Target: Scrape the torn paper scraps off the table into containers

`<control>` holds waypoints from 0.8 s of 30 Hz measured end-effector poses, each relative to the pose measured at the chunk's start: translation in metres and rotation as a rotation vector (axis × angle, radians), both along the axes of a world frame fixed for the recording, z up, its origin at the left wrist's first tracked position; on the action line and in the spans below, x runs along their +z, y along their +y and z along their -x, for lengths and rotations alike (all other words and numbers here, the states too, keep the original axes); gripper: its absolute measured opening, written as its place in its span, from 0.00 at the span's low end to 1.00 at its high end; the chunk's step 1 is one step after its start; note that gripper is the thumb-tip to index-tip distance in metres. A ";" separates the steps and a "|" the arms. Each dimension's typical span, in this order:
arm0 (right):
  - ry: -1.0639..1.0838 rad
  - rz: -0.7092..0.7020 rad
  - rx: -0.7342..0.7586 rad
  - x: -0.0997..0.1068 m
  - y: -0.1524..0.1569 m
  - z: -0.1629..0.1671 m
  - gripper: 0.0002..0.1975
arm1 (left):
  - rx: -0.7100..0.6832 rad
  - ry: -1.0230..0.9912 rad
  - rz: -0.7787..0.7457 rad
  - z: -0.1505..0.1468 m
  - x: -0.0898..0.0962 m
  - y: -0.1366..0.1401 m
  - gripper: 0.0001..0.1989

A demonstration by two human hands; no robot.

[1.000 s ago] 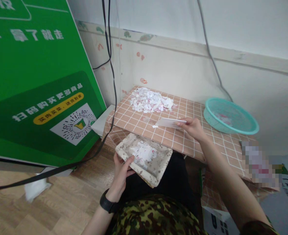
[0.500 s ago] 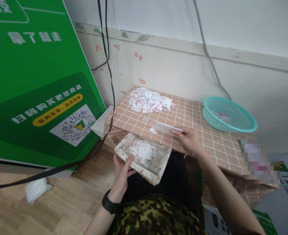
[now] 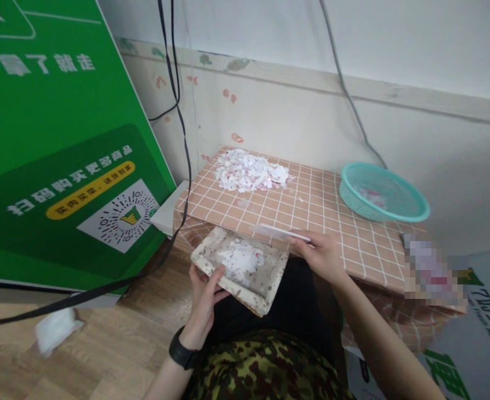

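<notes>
Standing beyond the right hand, a turquoise basket contains pinkish scraps. Just right of the left hand, whose thumb and fingers clamp its edge, a speckled tray contains white paper pieces. The right hand pinches one white card.

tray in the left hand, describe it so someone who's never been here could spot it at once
Find the brown checked tablecloth, then look by its near edge for the left hand. That hand grips a shallow rectangular tray holding white scraps. Unlike the round turquoise basket on the tablecloth, it is off-white with grey-brown blotches.
</notes>
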State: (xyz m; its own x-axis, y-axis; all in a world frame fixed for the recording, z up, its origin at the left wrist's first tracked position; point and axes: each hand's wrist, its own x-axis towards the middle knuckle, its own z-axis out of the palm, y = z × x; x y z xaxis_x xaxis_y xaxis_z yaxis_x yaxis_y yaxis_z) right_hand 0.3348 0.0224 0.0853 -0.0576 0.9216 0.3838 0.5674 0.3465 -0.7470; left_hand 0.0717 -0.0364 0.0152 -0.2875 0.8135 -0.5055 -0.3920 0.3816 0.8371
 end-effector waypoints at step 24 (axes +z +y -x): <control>-0.171 -0.057 -0.019 -0.012 -0.012 -0.020 0.12 | 0.003 -0.007 0.015 -0.007 -0.004 -0.002 0.47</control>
State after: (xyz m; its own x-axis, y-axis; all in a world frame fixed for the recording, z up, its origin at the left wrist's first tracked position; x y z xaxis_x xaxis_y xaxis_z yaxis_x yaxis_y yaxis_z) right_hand 0.3550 0.0104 0.0734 -0.1093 0.9001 0.4217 0.6910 0.3738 -0.6187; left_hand 0.0792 -0.0384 0.0115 -0.2864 0.8048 -0.5198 -0.3986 0.3932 0.8286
